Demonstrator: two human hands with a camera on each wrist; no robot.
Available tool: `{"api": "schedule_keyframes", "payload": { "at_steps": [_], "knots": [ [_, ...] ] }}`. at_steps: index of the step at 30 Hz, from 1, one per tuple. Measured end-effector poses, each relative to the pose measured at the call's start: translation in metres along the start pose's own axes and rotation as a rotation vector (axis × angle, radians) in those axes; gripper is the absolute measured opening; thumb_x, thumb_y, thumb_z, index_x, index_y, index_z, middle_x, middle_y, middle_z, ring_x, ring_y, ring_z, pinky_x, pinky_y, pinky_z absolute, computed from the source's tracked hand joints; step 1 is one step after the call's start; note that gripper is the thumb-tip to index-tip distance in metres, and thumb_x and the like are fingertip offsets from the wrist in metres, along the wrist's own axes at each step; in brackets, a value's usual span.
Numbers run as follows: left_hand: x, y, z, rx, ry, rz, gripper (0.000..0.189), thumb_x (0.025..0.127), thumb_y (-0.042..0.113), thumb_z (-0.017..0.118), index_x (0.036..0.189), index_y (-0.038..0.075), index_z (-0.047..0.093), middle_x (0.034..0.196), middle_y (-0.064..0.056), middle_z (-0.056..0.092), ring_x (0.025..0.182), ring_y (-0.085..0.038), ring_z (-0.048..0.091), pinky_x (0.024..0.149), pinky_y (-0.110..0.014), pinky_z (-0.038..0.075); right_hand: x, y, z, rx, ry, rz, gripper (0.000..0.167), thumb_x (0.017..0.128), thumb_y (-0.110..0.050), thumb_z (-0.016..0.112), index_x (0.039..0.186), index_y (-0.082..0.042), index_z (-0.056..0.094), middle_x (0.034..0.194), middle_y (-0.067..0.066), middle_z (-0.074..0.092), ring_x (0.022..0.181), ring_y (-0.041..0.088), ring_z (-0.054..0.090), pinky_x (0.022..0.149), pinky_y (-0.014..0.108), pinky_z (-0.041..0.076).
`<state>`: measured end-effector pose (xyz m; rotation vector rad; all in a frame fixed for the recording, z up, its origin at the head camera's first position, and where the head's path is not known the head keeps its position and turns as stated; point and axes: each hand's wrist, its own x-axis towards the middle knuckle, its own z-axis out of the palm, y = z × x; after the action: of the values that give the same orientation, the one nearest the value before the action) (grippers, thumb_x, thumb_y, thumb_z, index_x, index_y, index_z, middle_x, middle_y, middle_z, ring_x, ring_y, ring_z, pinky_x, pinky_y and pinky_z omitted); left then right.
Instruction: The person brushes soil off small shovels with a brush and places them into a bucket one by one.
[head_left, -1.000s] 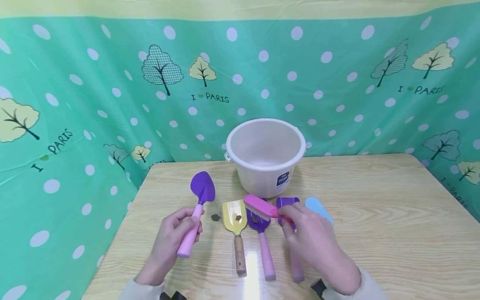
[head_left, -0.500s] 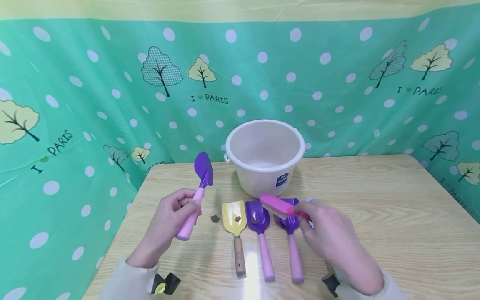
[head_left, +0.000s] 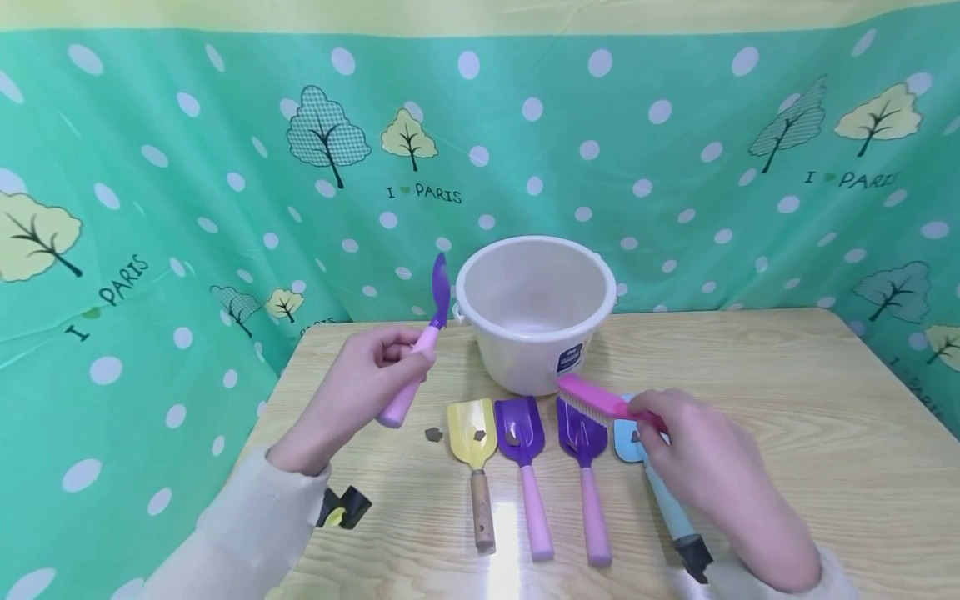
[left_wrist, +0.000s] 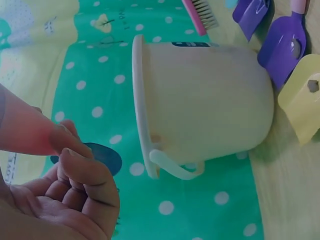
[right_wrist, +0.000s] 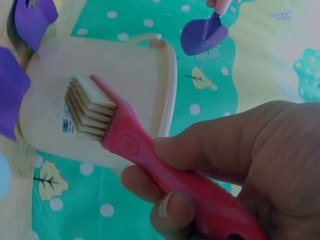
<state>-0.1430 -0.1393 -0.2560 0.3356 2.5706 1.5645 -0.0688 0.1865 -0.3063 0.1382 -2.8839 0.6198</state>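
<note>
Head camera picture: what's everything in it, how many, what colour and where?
Table: 1, pale wood, lower half
Cloth: count unclear, green with white dots, behind table
Bucket: 1, white, back of table
Label: 1, dark blue, on bucket
Yellow shovel: 1, yellow, wooden handle, left end of row
Purple shovels: 2, purple, pink handles, mid-row
Blue shovel: 1, light blue, right end of row
Dark bits: at least 4, brown-grey, on table and shovels
Trowel: 1, purple, pink handle, left of bucket
Brush: 1, pink, pale bristles, in front of bucket
Black pieces: at least 2, black, near bottom edge
Sleeves: 2, pale, along bottom edge
Left hand: 1, holding trowel
Right hand: 1, holding brush
</note>
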Motion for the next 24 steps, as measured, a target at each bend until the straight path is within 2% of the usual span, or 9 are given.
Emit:
{"api": "schedule_keyframes", "payload": {
  "at_steps": [3, 8, 14, 18, 24],
  "knots": [
    [0.009, 0.007, 0.003, 0.049, -0.025, 0.015, 0.029, 0.088, 0.025, 0.065, 0.112, 0.008, 0.063, 0.086, -0.014, 0.062, 0.069, -0.025, 0.060, 0.055, -0.036, 0.054, 0.000, 0.004, -0.003, 0.000, 0.004, 0.005, 0.019, 0.084, -0.005, 0.065, 0.100, -0.012, 0.071, 0.087, 0.003, 0.064, 0.059, 0.015, 0.047, 0.044, 0.029, 0.035],
    [0.026, 0.022, 0.011, 0.154, -0.070, 0.000, 0.027, 0.087, 0.027, 0.065, 0.107, 0.009, 0.062, 0.083, -0.010, 0.061, 0.065, -0.023, 0.060, 0.054, -0.034, 0.055, 0.001, 0.009, -0.007, 0.001, 0.008, 0.026, 0.019, 0.084, -0.003, 0.065, 0.101, -0.010, 0.070, 0.087, 0.006, 0.065, 0.059, 0.016, 0.048, 0.046, 0.029, 0.036],
    [0.050, 0.043, 0.023, 0.273, -0.177, -0.044, 0.024, 0.088, 0.028, 0.063, 0.104, 0.010, 0.062, 0.074, -0.011, 0.062, 0.057, -0.023, 0.063, 0.052, -0.033, 0.054, 0.001, 0.016, -0.011, -0.015, 0.018, 0.046, 0.020, 0.083, -0.004, 0.064, 0.101, -0.011, 0.070, 0.087, 0.006, 0.065, 0.062, 0.019, 0.048, 0.045, 0.029, 0.034],
    [0.066, 0.056, 0.030, 0.369, -0.246, -0.073, 0.022, 0.090, 0.030, 0.060, 0.101, 0.010, 0.061, 0.071, -0.011, 0.062, 0.057, -0.022, 0.061, 0.057, -0.032, 0.054, 0.002, 0.017, -0.012, -0.014, 0.014, 0.056, 0.020, 0.084, -0.005, 0.063, 0.102, -0.011, 0.070, 0.088, 0.007, 0.065, 0.061, 0.019, 0.047, 0.044, 0.029, 0.034],
    [0.090, 0.071, 0.042, 0.522, -0.246, -0.065, 0.024, 0.092, 0.033, 0.057, 0.088, 0.009, 0.057, 0.074, -0.007, 0.059, 0.057, -0.018, 0.056, 0.058, -0.031, 0.051, 0.004, 0.018, -0.014, -0.010, 0.020, 0.063, 0.020, 0.084, -0.005, 0.062, 0.102, -0.011, 0.069, 0.092, 0.010, 0.066, 0.062, 0.020, 0.048, 0.044, 0.030, 0.034]
  ]
}}
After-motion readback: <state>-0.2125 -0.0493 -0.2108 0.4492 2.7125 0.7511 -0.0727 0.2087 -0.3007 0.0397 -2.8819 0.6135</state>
